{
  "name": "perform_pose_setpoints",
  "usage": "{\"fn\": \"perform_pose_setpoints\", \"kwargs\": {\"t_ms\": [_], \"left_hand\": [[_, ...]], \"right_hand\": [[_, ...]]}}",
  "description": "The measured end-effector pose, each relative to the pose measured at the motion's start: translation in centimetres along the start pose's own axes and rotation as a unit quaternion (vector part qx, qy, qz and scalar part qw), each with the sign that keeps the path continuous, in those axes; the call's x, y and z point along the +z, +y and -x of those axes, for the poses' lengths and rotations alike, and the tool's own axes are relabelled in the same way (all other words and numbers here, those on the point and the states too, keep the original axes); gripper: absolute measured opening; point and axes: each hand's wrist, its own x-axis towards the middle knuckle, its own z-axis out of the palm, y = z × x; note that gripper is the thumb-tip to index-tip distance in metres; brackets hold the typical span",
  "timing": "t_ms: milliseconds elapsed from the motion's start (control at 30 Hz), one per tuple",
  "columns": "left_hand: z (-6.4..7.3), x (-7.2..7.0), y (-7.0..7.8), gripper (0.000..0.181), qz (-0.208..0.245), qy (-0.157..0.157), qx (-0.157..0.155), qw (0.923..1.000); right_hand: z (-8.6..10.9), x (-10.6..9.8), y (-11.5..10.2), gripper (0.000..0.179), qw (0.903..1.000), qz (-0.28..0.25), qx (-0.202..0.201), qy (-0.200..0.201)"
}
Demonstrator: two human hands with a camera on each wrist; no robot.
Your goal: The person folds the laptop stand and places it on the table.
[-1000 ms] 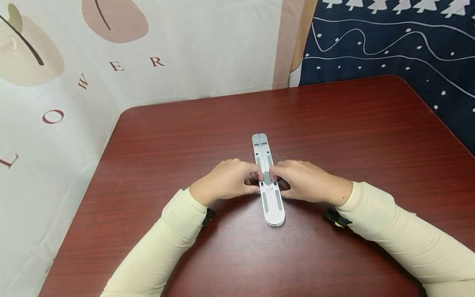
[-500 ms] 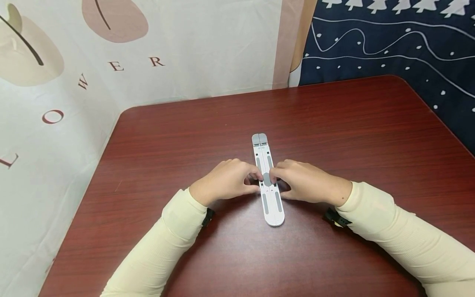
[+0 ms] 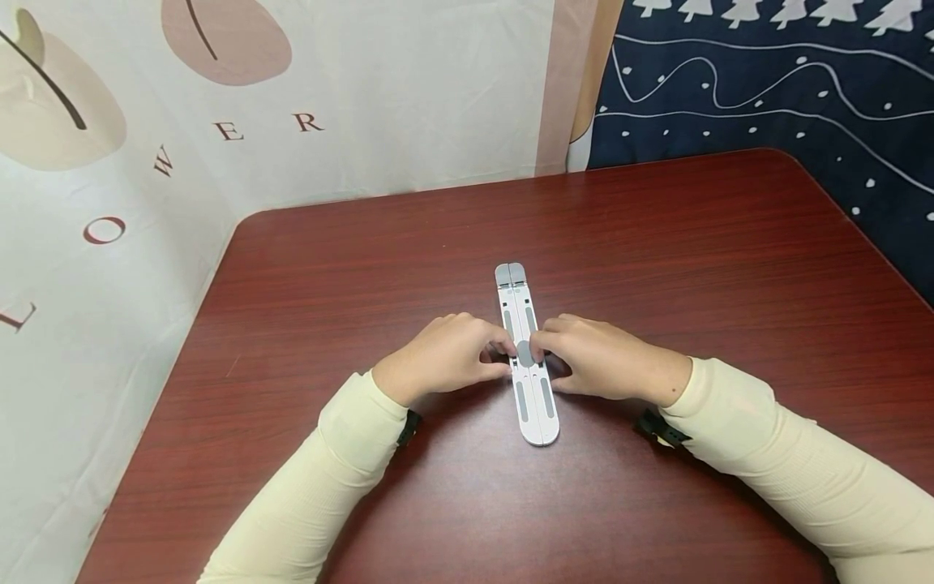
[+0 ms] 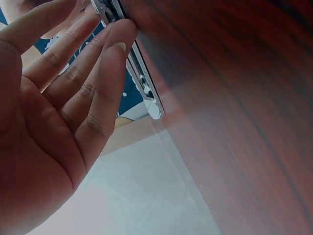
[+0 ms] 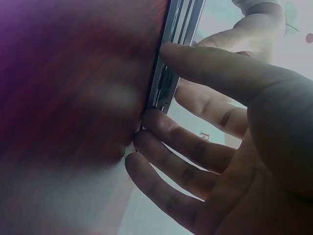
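A folded silver laptop stand [image 3: 536, 420] with grey pads and a round grey disc lies lengthwise in the middle of the table. My left hand [image 3: 454, 354] holds its left edge, curled fingers at the top and thumb low on the side. From the right, my right hand [image 3: 607, 357] grips the opposite edge the same way, index finger beside the disc. In the left wrist view the thin side of the laptop stand [image 4: 155, 109] shows past the fingertips. The right wrist view shows the thumb pressed against the stand's layered side [image 5: 182, 29].
The dark red wooden table [image 3: 350, 259] has rounded far corners. Behind it hang a pale printed cloth [image 3: 423, 89] with letters and a navy cloth [image 3: 759, 89] with white trees. A dark strap [image 3: 662, 428] shows under the right sleeve.
The near end of the laptop stand, which showed a slightly layered edge a second ago, now looks flatter. Both hands have stayed almost in place.
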Motion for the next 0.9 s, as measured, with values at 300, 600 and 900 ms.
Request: {"fn": "perform_pose_setpoints", "kwargs": {"t_ms": [300,600,900], "left_hand": [[-0.08,0.12,-0.04,0.021,-0.006,0.003,-0.002,1.0],[-0.08,0.08,-0.01,0.021,-0.006,0.003,0.0,1.0],[-0.16,0.2,-0.12,0.016,-0.001,-0.001,-0.003,1.0]], "right_hand": [[-0.04,0.23,0.14,0.034,0.9999,0.003,-0.009,0.007],[0.0,0.11,0.11,0.034,1.0,0.0,-0.004,0.001],[0.15,0.03,0.35,0.034,1.0,-0.002,-0.004,-0.008]]}}
